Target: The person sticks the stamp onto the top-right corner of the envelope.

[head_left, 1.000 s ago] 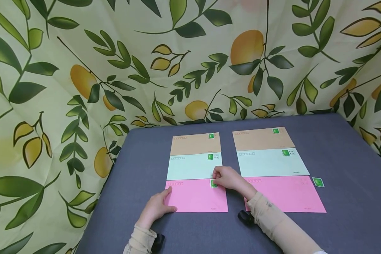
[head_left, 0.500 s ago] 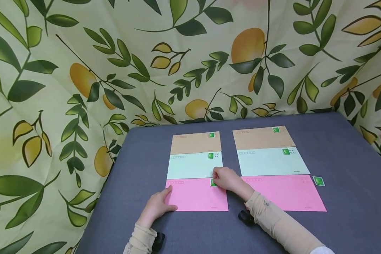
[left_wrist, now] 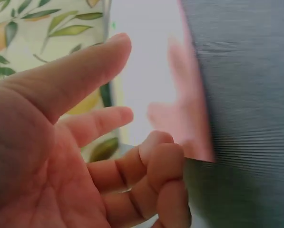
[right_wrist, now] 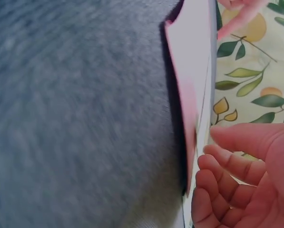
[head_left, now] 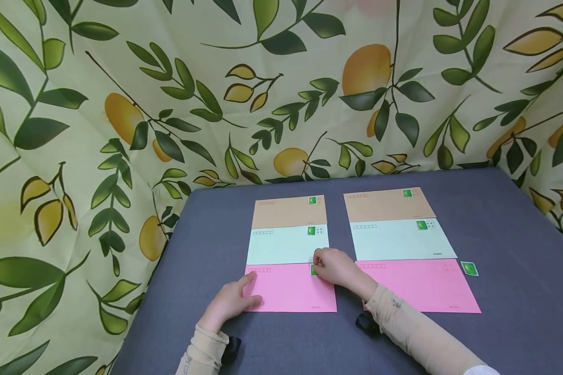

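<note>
On the left pink envelope (head_left: pixel 286 291) my right hand (head_left: pixel 335 266) rests over the top right corner, fingers loosely bent, fingertips at a small green stamp (head_left: pixel 313 271) that they partly cover. In the right wrist view, no object shows between thumb and fingers (right_wrist: pixel 227 185). My left hand (head_left: pixel 230 302) is at the same envelope's left edge, thumb and index finger spread and the other fingers curled, as the left wrist view shows; it holds nothing. Whether its fingertips touch the paper, I cannot tell. A loose green stamp (head_left: pixel 469 269) lies beside the right pink envelope (head_left: pixel 417 286).
Above the left pink envelope lie a light blue envelope (head_left: pixel 281 247) and a brown one (head_left: pixel 281 213), both stamped. A matching pair, light blue (head_left: pixel 394 242) and brown (head_left: pixel 380 207), lies stamped at right. A leaf-patterned cloth (head_left: pixel 169 104) hangs behind the dark blue table (head_left: pixel 216 234).
My left hand has shifted slightly up and left at the envelope's edge. My right hand has stayed almost in place, covering a little more of the stamp.
</note>
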Tool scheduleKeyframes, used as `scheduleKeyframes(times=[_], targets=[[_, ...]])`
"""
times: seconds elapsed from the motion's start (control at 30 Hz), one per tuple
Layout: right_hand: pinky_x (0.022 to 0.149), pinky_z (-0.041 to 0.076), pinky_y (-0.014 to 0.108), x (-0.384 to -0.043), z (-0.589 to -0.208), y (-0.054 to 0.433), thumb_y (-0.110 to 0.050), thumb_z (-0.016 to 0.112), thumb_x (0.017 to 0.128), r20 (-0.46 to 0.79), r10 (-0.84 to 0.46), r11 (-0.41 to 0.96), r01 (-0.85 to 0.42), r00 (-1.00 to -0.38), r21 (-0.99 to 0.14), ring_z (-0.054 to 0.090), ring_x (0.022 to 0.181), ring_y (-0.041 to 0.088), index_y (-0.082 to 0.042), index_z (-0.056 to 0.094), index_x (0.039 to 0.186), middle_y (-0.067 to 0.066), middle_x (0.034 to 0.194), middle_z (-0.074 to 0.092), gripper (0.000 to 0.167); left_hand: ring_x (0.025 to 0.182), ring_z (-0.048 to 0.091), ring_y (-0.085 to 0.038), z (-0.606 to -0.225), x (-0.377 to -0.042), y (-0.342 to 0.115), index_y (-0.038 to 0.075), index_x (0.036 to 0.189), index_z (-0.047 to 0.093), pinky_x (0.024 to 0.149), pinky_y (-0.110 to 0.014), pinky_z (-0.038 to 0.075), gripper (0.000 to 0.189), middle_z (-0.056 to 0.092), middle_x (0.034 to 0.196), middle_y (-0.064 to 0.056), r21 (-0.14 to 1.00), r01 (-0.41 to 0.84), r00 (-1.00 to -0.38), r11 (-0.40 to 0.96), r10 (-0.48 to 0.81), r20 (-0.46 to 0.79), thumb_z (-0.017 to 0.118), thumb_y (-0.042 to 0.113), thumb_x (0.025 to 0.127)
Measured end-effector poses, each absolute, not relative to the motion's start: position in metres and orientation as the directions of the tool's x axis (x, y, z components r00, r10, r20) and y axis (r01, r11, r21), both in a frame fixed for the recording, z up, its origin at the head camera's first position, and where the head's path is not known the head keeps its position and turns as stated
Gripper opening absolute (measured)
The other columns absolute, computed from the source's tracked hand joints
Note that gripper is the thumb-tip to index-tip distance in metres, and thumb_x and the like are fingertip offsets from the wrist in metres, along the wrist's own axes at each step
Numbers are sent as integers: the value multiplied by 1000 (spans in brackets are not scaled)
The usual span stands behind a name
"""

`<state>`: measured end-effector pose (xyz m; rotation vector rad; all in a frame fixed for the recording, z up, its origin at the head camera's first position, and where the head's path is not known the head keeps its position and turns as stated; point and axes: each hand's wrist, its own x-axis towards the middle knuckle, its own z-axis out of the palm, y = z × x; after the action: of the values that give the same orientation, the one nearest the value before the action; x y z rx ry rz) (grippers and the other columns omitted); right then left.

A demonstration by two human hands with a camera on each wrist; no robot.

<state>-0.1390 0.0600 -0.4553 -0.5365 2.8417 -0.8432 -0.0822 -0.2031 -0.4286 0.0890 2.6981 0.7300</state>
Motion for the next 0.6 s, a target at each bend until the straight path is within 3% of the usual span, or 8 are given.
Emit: scheduleKeyframes(times=[0.23, 0.37, 0.47, 0.6], targets=[[51, 33, 23, -135, -442, 74, -18, 68, 82, -18, -351, 753, -271, -936, -600, 41, 53, 10, -10, 66, 85, -3, 59, 47, 9, 109, 59, -33, -406, -97, -183, 10, 131, 54, 89, -52, 46, 58, 63, 118, -18, 481, 106, -942, 870, 242, -231, 69, 34, 81], [52, 36, 24, -133, -433, 87, -20, 69, 83, -1, -365, 718, -281, -931, -637, 43, 55, 10, -10, 66, 87, -3, 62, 50, 12, 90, 60, -21, -398, -106, -165, 11, 129, 56, 76, -42, 48, 55, 68, 94, -9, 447, 178, -932, 877, 296, -210, 67, 37, 82], [56, 40, 24, -131, -426, 100, -21, 68, 83, 12, -351, 708, -274, -936, -650, 46, 60, 10, -11, 66, 88, -4, 68, 55, 11, 73, 52, -13, -393, -111, -149, 12, 129, 56, 63, -32, 43, 55, 59, 75, -1, 441, 221, -917, 870, 339, -209, 66, 39, 82], [61, 42, 25, -127, -418, 124, -21, 68, 84, 31, -307, 716, -252, -951, -652, 49, 67, 11, -13, 66, 88, -4, 73, 58, 9, 62, 45, -9, -386, -116, -125, 12, 130, 56, 55, -25, 36, 55, 50, 68, 3, 450, 281, -896, 848, 400, -193, 66, 39, 83]])
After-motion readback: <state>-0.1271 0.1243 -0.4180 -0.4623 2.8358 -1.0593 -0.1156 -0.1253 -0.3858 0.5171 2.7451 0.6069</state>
